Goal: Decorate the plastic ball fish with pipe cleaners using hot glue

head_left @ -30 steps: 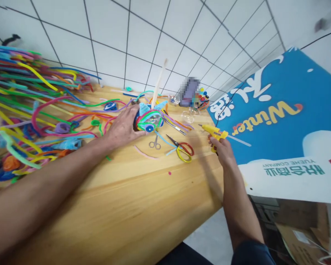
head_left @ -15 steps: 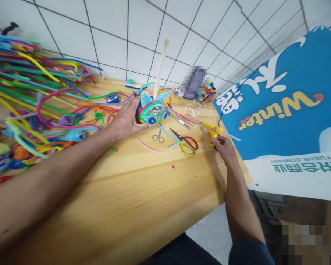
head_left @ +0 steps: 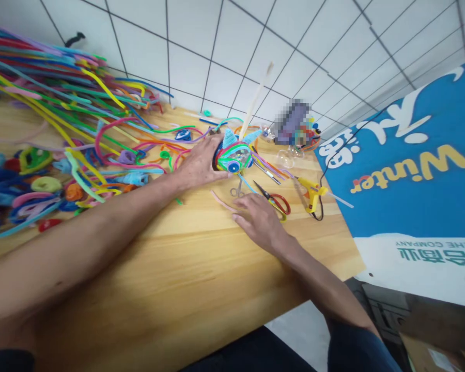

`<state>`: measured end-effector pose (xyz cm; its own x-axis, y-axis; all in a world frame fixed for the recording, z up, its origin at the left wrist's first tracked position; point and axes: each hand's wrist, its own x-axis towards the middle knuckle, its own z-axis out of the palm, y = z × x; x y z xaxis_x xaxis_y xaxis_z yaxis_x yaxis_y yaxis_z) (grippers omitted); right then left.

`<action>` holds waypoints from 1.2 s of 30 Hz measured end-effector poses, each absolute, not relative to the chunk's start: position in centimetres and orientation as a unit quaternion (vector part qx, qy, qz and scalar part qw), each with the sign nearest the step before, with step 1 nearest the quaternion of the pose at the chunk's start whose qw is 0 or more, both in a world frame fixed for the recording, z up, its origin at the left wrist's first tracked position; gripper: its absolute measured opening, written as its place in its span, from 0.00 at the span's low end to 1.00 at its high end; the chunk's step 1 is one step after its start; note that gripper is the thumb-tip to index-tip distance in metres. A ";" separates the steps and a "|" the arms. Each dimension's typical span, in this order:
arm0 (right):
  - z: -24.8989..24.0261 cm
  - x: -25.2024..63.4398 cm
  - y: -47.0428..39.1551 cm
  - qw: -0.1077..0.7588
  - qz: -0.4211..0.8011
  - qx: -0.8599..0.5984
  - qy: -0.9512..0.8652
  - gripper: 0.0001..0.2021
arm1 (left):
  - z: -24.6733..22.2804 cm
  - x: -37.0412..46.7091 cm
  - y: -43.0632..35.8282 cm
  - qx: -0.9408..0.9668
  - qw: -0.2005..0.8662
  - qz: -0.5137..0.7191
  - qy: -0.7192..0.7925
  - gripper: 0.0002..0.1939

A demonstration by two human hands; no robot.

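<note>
My left hand (head_left: 201,163) is closed round the side of a colourful pipe-cleaner animal head (head_left: 234,154), which has pale blue pointed ears, round blue eyes and a clear, shiny part. My right hand (head_left: 259,221) is over the table below it, holding nothing, with thumb and fingers apart. Its fingertips are close to a pink pipe-cleaner piece (head_left: 221,200) and small metal scissors (head_left: 237,192). Larger scissors with red and yellow handles (head_left: 282,202) lie just beyond this hand, which partly covers them. Farther right, a yellow hot glue gun (head_left: 313,196) rests on the table.
A large heap of pipe cleaners (head_left: 62,93) spreads over the table's left side, with coiled pieces (head_left: 45,184) in front. Clear plastic balls (head_left: 284,158) are near the tiled wall (head_left: 194,51). A blue printed board (head_left: 411,170) stands at the right edge.
My right hand has let go of the glue gun and moved left, to beside the scissors and the pink piece. My left hand still holds the animal head. The view has shifted left.
</note>
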<state>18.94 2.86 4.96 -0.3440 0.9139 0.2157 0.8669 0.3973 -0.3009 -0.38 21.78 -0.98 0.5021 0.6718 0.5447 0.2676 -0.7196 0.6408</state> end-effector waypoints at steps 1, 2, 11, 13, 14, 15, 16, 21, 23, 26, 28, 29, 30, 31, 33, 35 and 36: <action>4.6 18.2 3.5 0.152 0.060 -0.549 -0.820 0.07 | -1.0 -0.4 21.8 0.833 0.242 0.412 0.279 0.55; 4.1 17.6 4.0 0.133 0.056 -0.556 -0.819 0.04 | -1.0 -0.4 21.8 0.835 0.238 0.411 0.278 0.56; 5.4 18.5 4.3 0.271 0.257 -0.608 -0.701 0.04 | -0.3 -0.3 21.2 0.838 0.235 0.393 0.298 0.51; 6.9 19.2 4.5 0.329 0.306 -0.591 -0.670 0.06 | 0.0 -0.3 20.9 0.833 0.243 0.392 0.305 0.50; 7.7 19.6 4.7 0.350 0.312 -0.589 -0.658 0.07 | 0.1 -0.3 20.9 0.831 0.249 0.392 0.307 0.50; 8.3 19.9 5.0 0.365 0.310 -0.593 -0.647 0.07 | 0.2 -0.3 20.8 0.830 0.253 0.390 0.308 0.50; 8.9 20.2 5.4 0.375 0.306 -0.599 -0.638 0.07 | 0.2 -0.3 20.8 0.830 0.257 0.389 0.307 0.51; 10.5 20.4 7.8 0.401 0.269 -0.605 -0.633 0.08 | -0.1 -0.3 21.0 0.832 0.251 0.391 0.303 0.52; 10.8 20.2 9.0 0.406 0.229 -0.601 -0.650 0.09 | -0.2 -0.3 21.0 0.833 0.248 0.393 0.302 0.52; 10.7 20.3 10.9 0.409 0.169 -0.595 -0.671 0.10 | -0.2 -0.2 21.0 0.834 0.245 0.394 0.299 0.53; 10.3 20.5 12.0 0.410 0.126 -0.587 -0.687 0.10 | -0.2 -0.2 20.9 0.833 0.244 0.396 0.301 0.52; 10.0 20.6 12.5 0.409 0.104 -0.581 -0.696 0.09 | -0.1 -0.2 20.9 0.832 0.244 0.397 0.301 0.52; 9.7 20.7 12.8 0.408 0.084 -0.575 -0.704 0.09 | -0.1 -0.2 20.8 0.831 0.245 0.399 0.300 0.51; 9.4 20.8 13.1 0.408 0.068 -0.568 -0.711 0.08 | -0.1 -0.2 20.8 0.831 0.246 0.400 0.298 0.51; 8.9 20.9 13.4 0.413 0.050 -0.553 -0.722 0.06 | -0.1 -0.2 20.8 0.832 0.248 0.401 0.293 0.50; 8.5 21.0 13.5 0.421 0.042 -0.537 -0.729 0.05 | -0.1 -0.2 20.8 0.833 0.247 0.401 0.289 0.50; 8.4 21.0 13.6 0.424 0.039 -0.531 -0.732 0.04 | -0.1 -0.2 20.8 0.834 0.246 0.402 0.289 0.50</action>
<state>21.04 13.58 8.43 -0.0755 0.8115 0.5795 0.7448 0.4323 -0.5083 -0.22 20.85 -0.12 0.5109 0.6788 0.5275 0.2834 -0.7123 0.6421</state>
